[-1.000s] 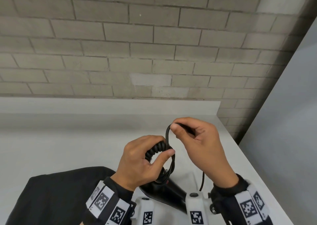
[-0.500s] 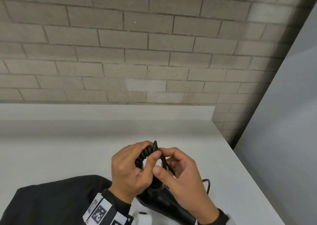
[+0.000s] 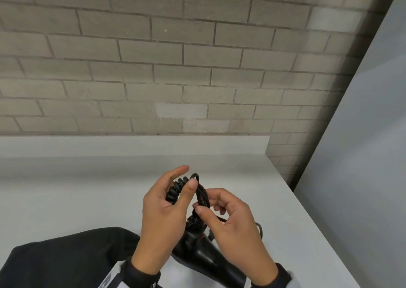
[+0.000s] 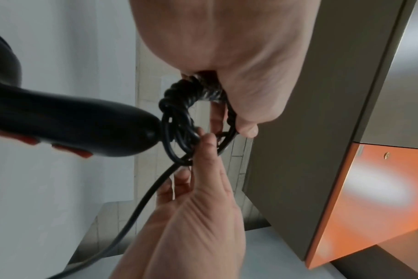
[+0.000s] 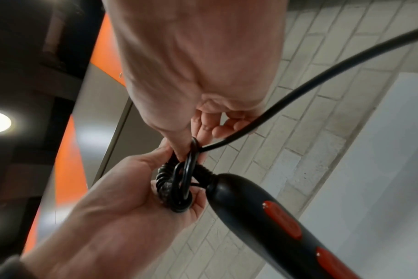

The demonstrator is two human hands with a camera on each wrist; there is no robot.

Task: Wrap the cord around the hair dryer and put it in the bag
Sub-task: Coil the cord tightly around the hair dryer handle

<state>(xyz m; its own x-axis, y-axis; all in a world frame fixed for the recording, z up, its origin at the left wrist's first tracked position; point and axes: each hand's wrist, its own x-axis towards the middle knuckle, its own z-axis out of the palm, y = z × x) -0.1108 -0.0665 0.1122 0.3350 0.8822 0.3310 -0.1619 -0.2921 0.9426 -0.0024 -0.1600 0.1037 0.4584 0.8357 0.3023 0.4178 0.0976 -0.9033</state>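
The black hair dryer point(image 3: 204, 254) lies low between my wrists, handle end up, with red buttons point(image 5: 282, 219) on its handle point(image 4: 72, 128). Its black cord point(image 3: 201, 196) is gathered in small loops at the handle's end. My left hand point(image 3: 185, 178) grips the ribbed, coiled part of the cord point(image 3: 174, 192), thumb pressed on the loops. My right hand point(image 3: 206, 203) pinches the loops point(image 5: 186, 173) between thumb and fingers. A loose length of cord point(image 5: 322, 75) trails away from my right hand. The black bag point(image 3: 66, 261) lies on the table at the lower left.
The white table point(image 3: 87, 195) stretches out ahead to a raised back edge under a brick wall point(image 3: 175, 68). The table's right edge point(image 3: 318, 232) runs diagonally beside a grey wall. An orange and grey cabinet point(image 4: 370, 188) shows in the wrist views.
My right hand has come down from holding a raised loop and now pinches the bundle beside my left thumb. My left forefinger has straightened out above the coil.
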